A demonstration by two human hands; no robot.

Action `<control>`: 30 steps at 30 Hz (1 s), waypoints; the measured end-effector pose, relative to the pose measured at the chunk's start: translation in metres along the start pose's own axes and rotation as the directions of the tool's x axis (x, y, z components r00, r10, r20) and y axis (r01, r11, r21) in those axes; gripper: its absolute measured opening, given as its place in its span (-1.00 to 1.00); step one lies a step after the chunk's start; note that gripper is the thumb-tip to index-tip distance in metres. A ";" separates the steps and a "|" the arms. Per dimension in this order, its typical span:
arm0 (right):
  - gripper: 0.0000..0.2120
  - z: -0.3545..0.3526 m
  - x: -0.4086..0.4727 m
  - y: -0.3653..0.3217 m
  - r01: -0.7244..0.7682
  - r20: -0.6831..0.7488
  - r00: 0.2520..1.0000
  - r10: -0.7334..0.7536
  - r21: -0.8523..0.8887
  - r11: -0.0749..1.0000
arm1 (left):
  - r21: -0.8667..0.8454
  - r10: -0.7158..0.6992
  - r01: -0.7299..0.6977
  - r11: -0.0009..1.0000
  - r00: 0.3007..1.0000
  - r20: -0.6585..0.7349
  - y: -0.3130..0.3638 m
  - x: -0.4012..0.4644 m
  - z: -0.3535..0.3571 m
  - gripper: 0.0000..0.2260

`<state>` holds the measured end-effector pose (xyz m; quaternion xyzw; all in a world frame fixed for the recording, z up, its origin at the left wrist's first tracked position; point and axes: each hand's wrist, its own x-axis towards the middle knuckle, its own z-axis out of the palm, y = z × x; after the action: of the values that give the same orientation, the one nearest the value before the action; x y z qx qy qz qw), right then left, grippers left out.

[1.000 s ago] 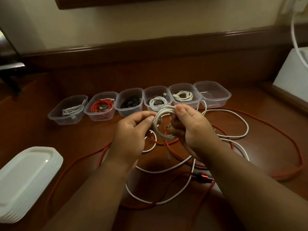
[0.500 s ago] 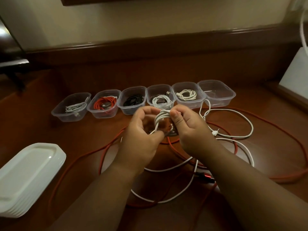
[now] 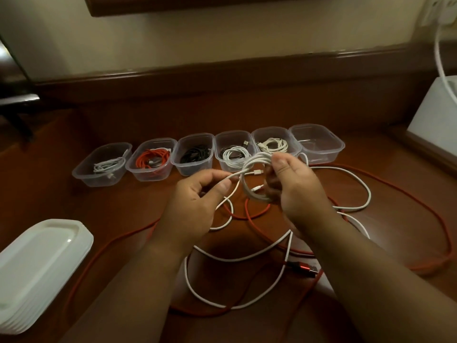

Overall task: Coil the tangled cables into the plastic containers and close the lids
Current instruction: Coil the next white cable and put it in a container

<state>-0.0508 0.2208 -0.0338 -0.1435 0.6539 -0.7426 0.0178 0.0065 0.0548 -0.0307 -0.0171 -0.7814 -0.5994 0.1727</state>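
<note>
- Head view: a white cable coil (image 3: 256,179) is held upright in the right hand (image 3: 294,191), whose fingers are curled round the loops' right side, with the thumb pressed over the top.
- The coil's loose tail (image 3: 231,185) runs out toward 8 o'clock and is pinched between thumb and forefinger of the left hand (image 3: 197,201); from there it drops to the desk (image 3: 74,199).
- Two small white plugs are seen inside the ring of the coil.
- The one empty container (image 3: 317,144) stands at the right end of the row, at about 1 o'clock from the coil and near it; the right hand is judged the nearer one for setting the coil in.
- The container's long axis runs roughly from 10 to 4 o'clock.
- The five other containers (image 3: 193,153) along the row each hold a coiled cable already, and none has a lid on.
- More white cable (image 3: 346,206) and a long red cable (image 3: 420,211) lie loose and crossed on the desk beneath the hands.
- A stack of white lids (image 3: 37,263) sits at 8 o'clock, well apart from the containers.
</note>
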 end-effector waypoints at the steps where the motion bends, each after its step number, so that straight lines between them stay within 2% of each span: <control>1: -0.69 0.000 -0.001 -0.003 -0.104 0.031 0.995 0.099 0.222 0.970 | 0.035 0.048 -0.047 0.998 0.998 -0.030 -0.003 0.002 -0.001 -0.88; 3: -0.69 0.002 -0.003 -0.009 -0.227 0.130 0.974 0.187 0.499 0.836 | 0.168 0.141 -0.125 0.978 0.986 -0.087 -0.005 0.003 0.001 -0.91; 5: -0.69 0.007 -0.006 -0.010 -0.280 0.199 0.960 0.199 0.614 0.738 | 0.194 0.163 -0.139 0.971 0.980 -0.115 -0.007 0.000 0.008 -0.90; 6: -0.68 0.010 -0.007 -0.009 -0.288 0.205 0.958 0.202 0.648 0.705 | 0.124 0.124 -0.110 0.986 0.986 -0.114 -0.008 -0.003 0.013 -0.90; 8: -0.66 0.017 -0.009 -0.007 -0.275 0.172 0.961 0.216 0.660 0.699 | -0.123 -0.044 0.030 0.992 0.992 -0.115 -0.005 -0.006 0.023 -0.86; 11: -0.66 0.022 -0.010 0.000 -0.179 0.042 0.982 0.183 0.503 0.846 | -0.515 -0.291 0.220 0.828 0.955 -0.059 0.001 -0.009 0.030 -0.79; 13: -0.65 0.022 -0.009 0.007 -0.099 -0.032 0.993 0.116 0.329 0.939 | -0.649 -0.366 0.275 0.709 0.931 -0.006 0.002 -0.010 0.032 -0.77; 15: -0.68 0.020 -0.010 0.011 -0.059 -0.063 0.996 0.070 0.161 0.985 | -0.732 -0.403 0.286 0.619 0.915 0.017 0.002 -0.011 0.033 -0.77; 16: -0.71 0.019 -0.011 0.011 -0.041 -0.071 0.996 0.048 0.088 0.995 | -0.743 -0.408 0.288 0.604 0.913 0.023 0.002 -0.012 0.033 -0.75; 18: -0.74 0.017 -0.009 0.011 0.006 -0.094 0.996 -0.010 -0.039 0.999 | -0.712 -0.390 0.297 0.637 0.920 0.036 0.003 -0.013 0.034 -0.68; 20: -0.74 0.016 -0.007 0.010 0.026 -0.112 0.993 -0.040 -0.127 0.992 | -0.689 -0.381 0.321 0.650 0.922 0.071 0.002 -0.014 0.034 -0.72; 23: -0.77 0.017 -0.004 0.012 0.031 -0.071 0.997 -0.043 -0.155 0.987 | -0.726 -0.404 0.365 0.583 0.905 0.131 0.002 -0.014 0.033 -0.81; 26: -0.74 0.018 -0.002 0.015 0.001 -0.061 0.998 -0.015 -0.217 0.976 | -0.802 -0.408 0.380 0.461 0.893 0.189 0.005 -0.013 0.033 -0.85; 28: -0.72 0.020 -0.002 0.015 -0.031 -0.046 0.999 0.023 -0.178 0.983 | -0.839 -0.400 0.379 0.389 0.890 0.217 0.005 -0.013 0.031 -0.86; 30: -0.70 0.022 -0.003 0.013 -0.082 -0.014 0.997 0.081 -0.100 0.992 | -0.844 -0.406 0.370 0.389 0.891 0.204 0.005 -0.012 0.030 -0.83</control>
<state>-0.0452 0.1987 -0.0451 -0.1139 0.6957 -0.7083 0.0376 0.0116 0.0862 -0.0361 0.0917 -0.3513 -0.9317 0.0096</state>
